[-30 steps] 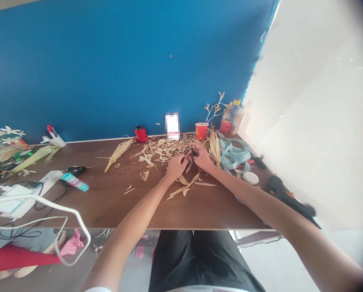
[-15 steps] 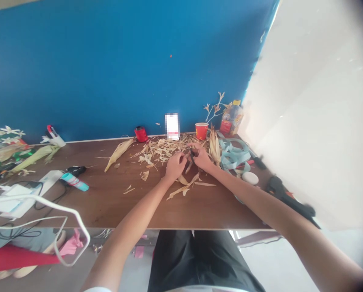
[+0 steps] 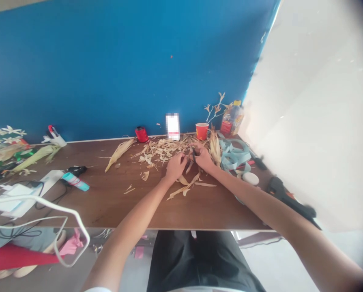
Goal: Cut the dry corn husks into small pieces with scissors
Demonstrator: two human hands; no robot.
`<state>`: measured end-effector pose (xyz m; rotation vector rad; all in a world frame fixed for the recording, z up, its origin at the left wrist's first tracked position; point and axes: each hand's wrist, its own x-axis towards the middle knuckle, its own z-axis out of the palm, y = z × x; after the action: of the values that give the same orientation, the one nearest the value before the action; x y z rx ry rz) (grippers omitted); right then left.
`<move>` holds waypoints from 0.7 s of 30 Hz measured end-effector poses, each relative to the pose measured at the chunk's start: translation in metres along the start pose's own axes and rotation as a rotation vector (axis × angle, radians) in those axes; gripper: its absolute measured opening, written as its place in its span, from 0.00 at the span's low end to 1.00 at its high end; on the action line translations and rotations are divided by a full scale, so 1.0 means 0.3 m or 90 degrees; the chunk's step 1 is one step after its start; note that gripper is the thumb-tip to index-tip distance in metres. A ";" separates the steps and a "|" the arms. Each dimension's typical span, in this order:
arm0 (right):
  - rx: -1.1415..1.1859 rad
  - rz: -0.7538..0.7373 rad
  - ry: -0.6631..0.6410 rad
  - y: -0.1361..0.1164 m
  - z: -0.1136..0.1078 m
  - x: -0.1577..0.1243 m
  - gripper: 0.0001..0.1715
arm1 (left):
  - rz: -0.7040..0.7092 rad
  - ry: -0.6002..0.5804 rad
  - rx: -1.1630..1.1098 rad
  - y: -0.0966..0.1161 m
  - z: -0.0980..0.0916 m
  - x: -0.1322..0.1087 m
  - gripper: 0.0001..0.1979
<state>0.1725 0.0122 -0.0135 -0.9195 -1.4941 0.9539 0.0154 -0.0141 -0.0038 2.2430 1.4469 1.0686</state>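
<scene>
My left hand is closed in a pinch above the table, holding a piece of corn husk mostly hidden by the fingers. Close beside it, my right hand is wrapped round dark scissors, their blades hard to make out. Loose husk strips lie on the brown table below both hands. Just beyond them spreads a heap of cut husk pieces. A bunch of dry corn husk stands right of my right hand.
A red paper cup, a bottle and a phone-like bright screen stand along the blue wall. Pale blue ribbon and a black glue gun lie at right. A white power strip with cables is at left.
Both hands stay almost in place. The dark scissors in my right hand have tilted slightly; the husks on the table look the same.
</scene>
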 end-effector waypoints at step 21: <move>0.008 0.019 -0.028 0.003 0.001 -0.005 0.31 | -0.003 0.040 -0.052 -0.004 -0.002 0.001 0.09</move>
<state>0.1723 0.0112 -0.0150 -0.9197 -1.5135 1.0096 0.0142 -0.0132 -0.0040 2.1677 1.4049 1.1851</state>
